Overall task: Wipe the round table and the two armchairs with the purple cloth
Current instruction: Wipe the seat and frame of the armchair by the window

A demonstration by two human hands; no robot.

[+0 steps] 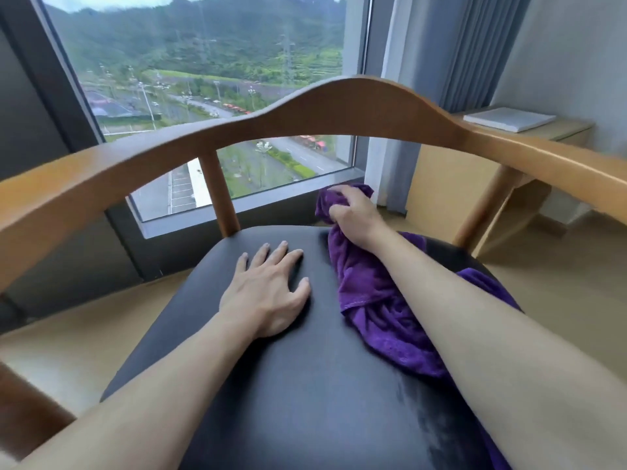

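Purple cloth [376, 300]: bunched at its far end in the right hand [353, 215], the rest trailing back toward the person along the right half of the seat, under the right forearm.
Long axis: runs from the seat's far right edge toward the near right, roughly in line with the forearm.
Right grip: fingers curled tight round a wad of the cloth at the back rim of the seat, just below the chair's curved wooden backrest [339, 106].
Left grip: left hand [268, 286] lies flat, fingers spread and straight, pressing on the black seat [271, 385] and holding nothing.
Which hand is nearer: the right hand already has the cloth; the left rests just beside the cloth's left edge, apart from it.
Armchair: dark streaks near the front right of the seat look like damp wipe marks, so seat wiping seems under way.
Next move, as a judgement: the backrest and armrests are closest above the right hand.
Round table: not in view.
Containers: none visible; a wooden side table [556, 134] at the right carries a flat white book-like item [509, 118].
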